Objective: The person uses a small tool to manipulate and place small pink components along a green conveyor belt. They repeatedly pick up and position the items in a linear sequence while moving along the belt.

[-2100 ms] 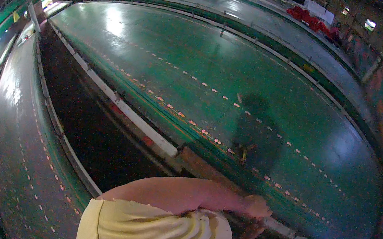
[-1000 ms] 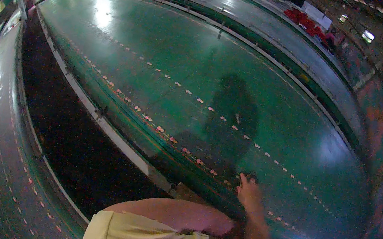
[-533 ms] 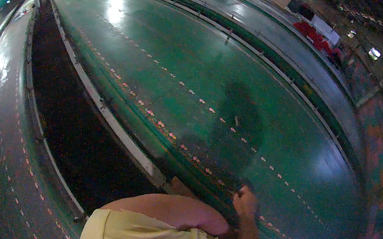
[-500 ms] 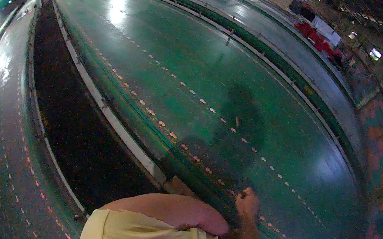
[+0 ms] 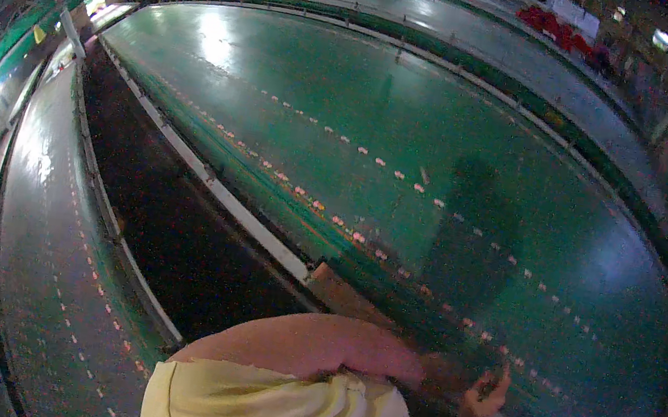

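Note:
My right hand (image 5: 488, 391) is over the near edge of a long green table (image 5: 346, 124). Its fingers are apart, and I see nothing between them. Close beyond it runs a row of small pink shapes (image 5: 468, 323); whether they are printed or lie loose I cannot tell. A second row of paler shapes (image 5: 399, 175) runs further in. My left arm (image 5: 305, 347) bends across my body, and the left hand is hidden or lost in shadow. Past that arm a flat brown piece (image 5: 351, 297) sticks out over the table's edge.
A dark gap (image 5: 171, 201) separates this table from another long table (image 5: 43, 191) on the left, also with rows of pink shapes. Beyond the far rail more long tables (image 5: 480, 40) stand. A red heap (image 5: 555, 27) lies at the far right.
My right hand has drawn back toward the table's near edge and to the right, and its closed fingers have come apart. The view has shifted, and more of the left side shows.

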`<state>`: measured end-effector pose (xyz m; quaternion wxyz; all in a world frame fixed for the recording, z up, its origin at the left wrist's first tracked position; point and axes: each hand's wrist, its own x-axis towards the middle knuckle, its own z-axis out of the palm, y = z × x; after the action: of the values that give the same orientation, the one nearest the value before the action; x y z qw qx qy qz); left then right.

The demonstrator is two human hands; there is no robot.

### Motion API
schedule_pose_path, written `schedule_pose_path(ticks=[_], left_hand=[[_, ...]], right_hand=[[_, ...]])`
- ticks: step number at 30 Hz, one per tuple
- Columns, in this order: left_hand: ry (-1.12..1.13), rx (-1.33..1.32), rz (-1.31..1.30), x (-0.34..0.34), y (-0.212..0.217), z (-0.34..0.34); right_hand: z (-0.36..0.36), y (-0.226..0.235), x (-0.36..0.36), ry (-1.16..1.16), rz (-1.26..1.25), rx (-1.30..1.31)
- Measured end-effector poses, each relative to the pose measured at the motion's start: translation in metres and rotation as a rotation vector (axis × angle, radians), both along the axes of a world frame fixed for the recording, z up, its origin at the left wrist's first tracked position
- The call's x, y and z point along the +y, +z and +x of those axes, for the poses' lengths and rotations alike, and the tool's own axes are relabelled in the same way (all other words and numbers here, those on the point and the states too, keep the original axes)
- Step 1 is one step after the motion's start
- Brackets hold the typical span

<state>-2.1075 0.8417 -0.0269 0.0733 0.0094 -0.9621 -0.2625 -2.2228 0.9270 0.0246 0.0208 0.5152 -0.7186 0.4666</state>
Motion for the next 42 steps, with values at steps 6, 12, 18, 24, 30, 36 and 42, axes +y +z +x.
schedule_pose_path(ticks=[6, 12, 18, 24, 30, 36, 42], left_hand=[[0.053, 0.066, 0.15, -0.024, -0.019, 0.025], [0.133, 0.051, -0.213, -0.035, 0.046, 0.055], [0.054, -0.039, -0.165, -0.035, 0.069, 0.06], [0.095, 0.037, -0.201, -0.032, 0.063, 0.059], [0.083, 0.021, -0.249, -0.03, 0.057, 0.054], [0.114, -0.013, -0.059, -0.029, 0.047, 0.057], [0.202, -0.132, -0.063, -0.017, 0.069, 0.06]], right_hand=[[0.035, -0.035, 0.099, -0.182, 0.224, -0.034], [0.074, -0.016, 0.118, -0.191, 0.483, 0.123], [0.092, -0.026, 0.112, -0.185, 0.599, 0.165], [0.101, -0.034, 0.099, -0.177, 0.585, 0.299], [0.104, -0.047, 0.096, -0.211, 0.38, 0.384], [0.113, -0.046, 0.091, -0.236, 0.382, 0.352], [0.086, -0.059, 0.107, -0.175, 0.327, 0.591]])
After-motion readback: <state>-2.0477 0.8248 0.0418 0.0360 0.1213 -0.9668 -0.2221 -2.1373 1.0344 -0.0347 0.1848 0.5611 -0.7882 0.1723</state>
